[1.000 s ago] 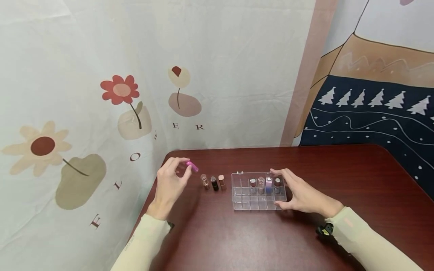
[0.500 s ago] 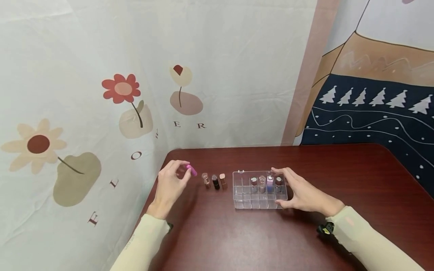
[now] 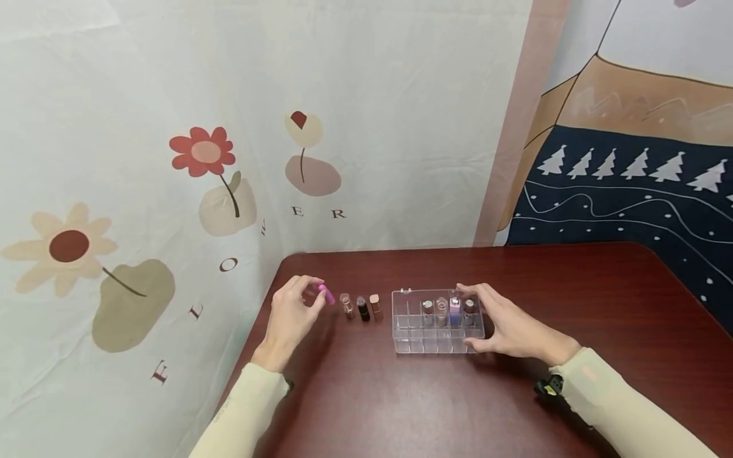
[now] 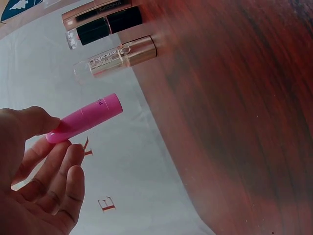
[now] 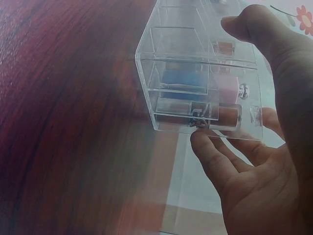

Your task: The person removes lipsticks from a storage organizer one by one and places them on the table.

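My left hand (image 3: 291, 321) pinches a pink lipstick tube (image 4: 87, 119) by one end, between thumb and fingers. In the head view the tube hangs tilted, just left of three standing lipsticks. Those are a clear-capped gold one (image 4: 120, 58), a black one (image 4: 105, 28) and a rose-gold one (image 3: 375, 306). My right hand (image 3: 512, 327) grips the right end of a clear compartment box (image 3: 403, 343), thumb at the front and fingers round the back. Several lipsticks stand in its back row, among them one with a pink cap and blue body (image 3: 455, 312).
The box stands on a dark red wooden table (image 3: 366, 401), its left compartments holding nothing. Behind the table hangs a pale cloth (image 3: 401, 159) printed with flowers and letters. A navy cloth (image 3: 618, 210) with white trees hangs at the right.
My left hand has shifted slightly right and down, and the pink lipstick tube now points more steeply downward. My right hand stays on the box.
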`<state>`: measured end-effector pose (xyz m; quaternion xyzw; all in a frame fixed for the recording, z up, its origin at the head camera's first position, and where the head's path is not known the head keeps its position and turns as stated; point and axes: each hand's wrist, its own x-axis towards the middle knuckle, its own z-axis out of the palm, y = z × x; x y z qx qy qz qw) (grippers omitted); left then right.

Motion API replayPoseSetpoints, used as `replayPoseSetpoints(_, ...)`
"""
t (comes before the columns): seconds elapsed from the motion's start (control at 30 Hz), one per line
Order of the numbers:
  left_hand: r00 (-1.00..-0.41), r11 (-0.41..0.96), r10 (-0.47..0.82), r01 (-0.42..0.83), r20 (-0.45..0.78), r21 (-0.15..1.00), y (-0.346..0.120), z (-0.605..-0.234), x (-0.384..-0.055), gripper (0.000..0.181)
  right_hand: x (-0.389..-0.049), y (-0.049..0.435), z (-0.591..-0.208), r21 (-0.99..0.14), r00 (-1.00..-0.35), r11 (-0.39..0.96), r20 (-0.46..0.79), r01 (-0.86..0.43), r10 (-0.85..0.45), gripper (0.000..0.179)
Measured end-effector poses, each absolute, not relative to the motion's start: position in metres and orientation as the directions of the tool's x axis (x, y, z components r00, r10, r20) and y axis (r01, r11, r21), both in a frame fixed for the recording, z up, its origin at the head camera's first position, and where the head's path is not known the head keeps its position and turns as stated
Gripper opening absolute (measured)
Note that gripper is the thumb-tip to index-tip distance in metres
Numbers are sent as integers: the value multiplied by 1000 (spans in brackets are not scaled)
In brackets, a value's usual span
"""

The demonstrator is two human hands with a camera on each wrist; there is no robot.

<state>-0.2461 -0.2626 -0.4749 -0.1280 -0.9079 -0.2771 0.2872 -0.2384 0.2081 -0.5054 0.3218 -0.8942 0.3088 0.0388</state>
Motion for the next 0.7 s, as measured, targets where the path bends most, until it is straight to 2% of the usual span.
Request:
replayPoseSetpoints(0.43,-844,804,82,370,530,465,-259,-480,-247,22,-239,208,-506,-544,-791,595,255,-592,-556,100)
replayPoseSetpoints(0.7,-850,821,93,360,518,443,-258,-485,-248,20,-240,208,-505,-540,-786,590,263,-600,-559,102)
